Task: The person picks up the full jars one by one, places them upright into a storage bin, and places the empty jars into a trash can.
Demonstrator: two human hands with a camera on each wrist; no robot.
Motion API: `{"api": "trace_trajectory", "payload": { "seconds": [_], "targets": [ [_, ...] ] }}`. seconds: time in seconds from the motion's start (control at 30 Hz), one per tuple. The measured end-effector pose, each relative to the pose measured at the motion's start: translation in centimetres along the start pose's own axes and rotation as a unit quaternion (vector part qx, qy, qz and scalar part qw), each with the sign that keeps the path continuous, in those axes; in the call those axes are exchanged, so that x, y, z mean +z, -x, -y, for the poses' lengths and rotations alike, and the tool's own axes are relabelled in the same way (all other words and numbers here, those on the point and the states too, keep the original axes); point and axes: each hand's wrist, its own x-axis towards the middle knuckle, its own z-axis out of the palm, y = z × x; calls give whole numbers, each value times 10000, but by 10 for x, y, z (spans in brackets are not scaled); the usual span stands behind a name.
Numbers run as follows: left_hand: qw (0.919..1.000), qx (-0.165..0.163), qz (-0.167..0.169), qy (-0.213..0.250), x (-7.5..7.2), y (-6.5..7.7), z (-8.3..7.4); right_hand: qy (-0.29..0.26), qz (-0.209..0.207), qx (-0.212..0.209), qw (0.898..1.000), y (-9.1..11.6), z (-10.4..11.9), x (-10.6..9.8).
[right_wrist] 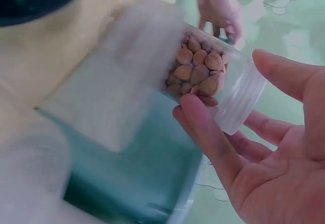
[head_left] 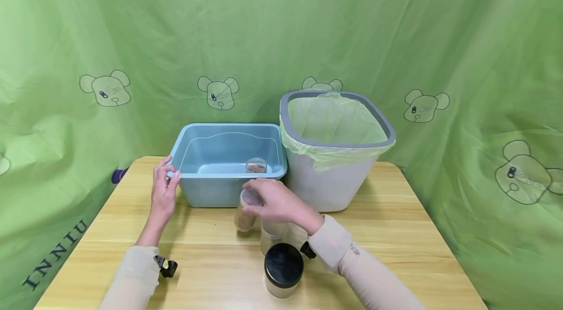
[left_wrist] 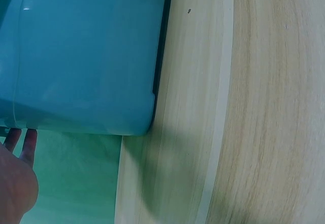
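Note:
My right hand (head_left: 279,200) grips a clear jar (head_left: 245,221) around its upper end, in front of the blue basin (head_left: 206,191). In the right wrist view, brown almond-like kernels (right_wrist: 199,66) show through the jar's wall, and fingers and thumb lie around its ribbed clear end. My left hand (head_left: 163,197) holds the basin's left rim near the front corner, thumb on the near side. Inside the basin, at the right, sits a small clear container (head_left: 256,166) with brown contents. Close below my right hand stand another clear jar (head_left: 268,240) and a black-lidded jar (head_left: 283,268).
A white bin (head_left: 325,183) with a grey rim and a pale green liner bag (head_left: 338,119) stands directly right of the basin. Everything rests on a wooden table (head_left: 211,271). Green cloth (head_left: 264,31) with printed bear heads hangs behind and at both sides.

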Motion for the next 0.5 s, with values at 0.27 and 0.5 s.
{"api": "trace_trajectory", "payload": {
  "seconds": [0.27,0.5],
  "targets": [
    [10000,47,2,34,-1,-1,0,-197,-219,-172,9994,-7,18,-33],
    [9999,109,-5,50,0,-1,1,-469,-469,26,9978,-18,29,-63]
  ]
}}
